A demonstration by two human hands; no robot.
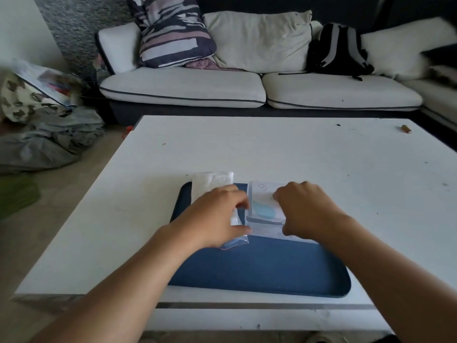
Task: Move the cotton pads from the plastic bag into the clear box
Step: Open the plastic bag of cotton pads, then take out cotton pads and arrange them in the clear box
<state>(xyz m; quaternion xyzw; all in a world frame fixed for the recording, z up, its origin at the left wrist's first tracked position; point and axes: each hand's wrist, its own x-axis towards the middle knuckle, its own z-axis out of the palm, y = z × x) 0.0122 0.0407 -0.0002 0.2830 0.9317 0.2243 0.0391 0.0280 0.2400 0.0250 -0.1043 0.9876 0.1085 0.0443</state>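
Observation:
A clear plastic bag [212, 180] full of white cotton pads lies at the far left of a dark blue tray [267, 266]. My left hand [212, 219] lies over the bag's near end, fingers curled on it, with the bag's open edge sticking out beneath the hand. Just right of it stands the clear box [263, 209], with a pale label and a light blue shape on it. My right hand [304, 209] grips the box's right side, fingers curled over its top edge. Whether the box holds any pads is hidden.
The tray sits near the front edge of a white coffee table [296, 154]. A small brown object [406, 129] lies at the table's far right. Behind is a white sofa [183, 87] with cushions and a black backpack [338, 50]. Clothes lie on the floor at left.

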